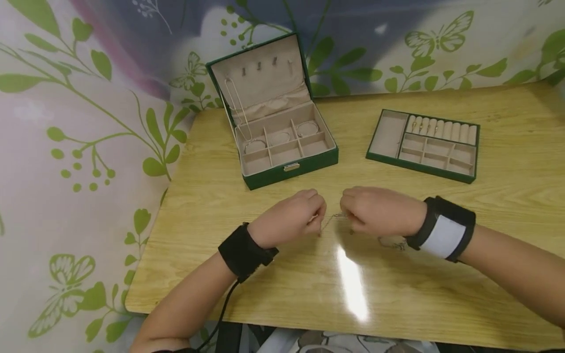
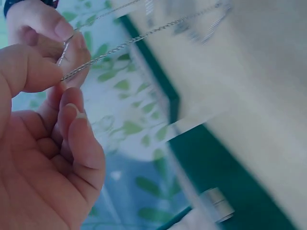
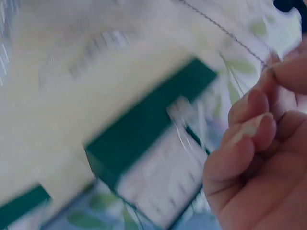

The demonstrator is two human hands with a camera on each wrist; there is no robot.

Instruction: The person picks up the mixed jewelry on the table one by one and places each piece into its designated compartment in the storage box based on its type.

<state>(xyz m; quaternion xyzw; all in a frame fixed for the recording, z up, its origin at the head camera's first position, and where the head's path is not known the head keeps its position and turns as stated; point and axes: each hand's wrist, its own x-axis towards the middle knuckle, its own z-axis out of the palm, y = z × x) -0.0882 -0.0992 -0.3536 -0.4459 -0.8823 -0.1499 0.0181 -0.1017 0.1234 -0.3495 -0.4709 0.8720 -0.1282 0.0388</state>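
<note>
Both hands are over the table in front of the jewellery box (image 1: 291, 167). A thin silver chain (image 2: 127, 44) runs from the fingers, and part of it shows between the hands in the head view. My left hand (image 1: 295, 215) pinches one end between thumb and forefinger, its other fingers curled. Just to its right, my right hand (image 1: 383, 211) pinches the chain (image 3: 225, 32) between thumb and forefinger too. The fingertips of the two hands are close together but apart. Another small silver piece (image 1: 398, 244) lies on the table by the right wrist, partly hidden.
The green box's lid (image 1: 265, 68) is raised, with a necklace (image 1: 236, 100) hanging inside it. Bracelets (image 1: 307, 129) lie in its back compartments. To the right sits a divided tray (image 1: 384, 139) with rings (image 1: 421, 125) in its rolls. A patterned wall (image 1: 110, 137) borders the table (image 1: 198, 171).
</note>
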